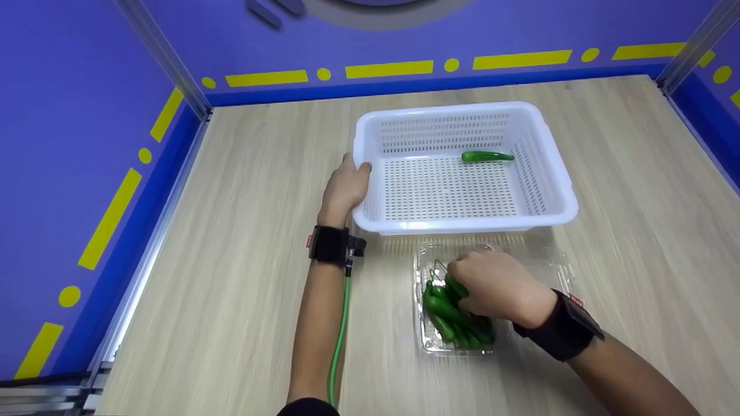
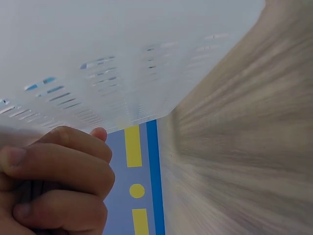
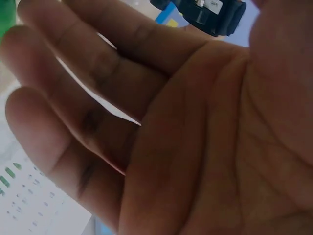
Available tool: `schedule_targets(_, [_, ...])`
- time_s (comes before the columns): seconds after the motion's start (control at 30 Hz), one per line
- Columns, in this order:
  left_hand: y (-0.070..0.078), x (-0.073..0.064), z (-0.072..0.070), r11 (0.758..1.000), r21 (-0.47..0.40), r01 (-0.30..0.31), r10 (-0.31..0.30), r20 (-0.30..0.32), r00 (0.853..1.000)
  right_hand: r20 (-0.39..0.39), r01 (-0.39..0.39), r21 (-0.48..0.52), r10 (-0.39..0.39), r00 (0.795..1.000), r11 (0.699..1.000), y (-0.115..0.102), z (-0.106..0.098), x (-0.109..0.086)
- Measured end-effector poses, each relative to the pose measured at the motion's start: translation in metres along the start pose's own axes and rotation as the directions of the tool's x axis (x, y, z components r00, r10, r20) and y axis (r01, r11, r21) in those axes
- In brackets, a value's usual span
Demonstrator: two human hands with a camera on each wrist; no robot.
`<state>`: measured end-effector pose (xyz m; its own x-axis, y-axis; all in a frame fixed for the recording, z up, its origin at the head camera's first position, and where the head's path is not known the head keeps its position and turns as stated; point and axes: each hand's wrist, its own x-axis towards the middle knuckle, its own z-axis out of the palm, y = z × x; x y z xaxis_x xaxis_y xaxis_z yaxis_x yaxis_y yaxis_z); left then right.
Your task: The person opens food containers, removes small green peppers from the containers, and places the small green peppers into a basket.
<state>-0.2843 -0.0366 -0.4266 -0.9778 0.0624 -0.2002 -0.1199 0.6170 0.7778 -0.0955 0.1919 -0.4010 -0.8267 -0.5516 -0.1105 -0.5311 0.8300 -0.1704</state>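
A white plastic basket (image 1: 457,224) with slotted walls stands on the table, one green chili pepper (image 1: 487,156) lying inside it. My left hand (image 1: 346,188) holds the basket's left rim, thumb over the edge; in the left wrist view its curled fingers (image 2: 73,161) are beside the basket wall. In front of the basket, several green chili peppers (image 1: 448,315) lie in a clear plastic box (image 1: 430,348). My right hand (image 1: 500,286) reaches down into that box and pinches a pepper (image 1: 455,284); its fingertips are mostly hidden. Green shows near the fingertips in the right wrist view.
The wooden tabletop (image 1: 248,231) spreads around the basket and box. Blue panels (image 1: 370,52) with yellow marks close off the back and sides. A green cable (image 1: 341,335) runs along the left forearm from a black wrist strap (image 1: 329,244).
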Motion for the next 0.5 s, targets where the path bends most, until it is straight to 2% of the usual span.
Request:
schedule_targets(0.27, [0.0001, 0.0006, 0.0002, 1.0, -0.02, -0.008, 0.008, 0.011, 1.0, -0.003, 0.018, 0.022, -0.018, 1.0, 1.0, 0.0, 0.0057, 0.0019])
schedule_targets(0.5, [-0.0002, 0.0002, -0.0004, 1.0, -0.019, 0.0, 0.0, -0.003, 1.0, 0.029, 0.008, 0.026, -0.009, 1.0, 1.0, -0.0017, 0.0093, 0.0049])
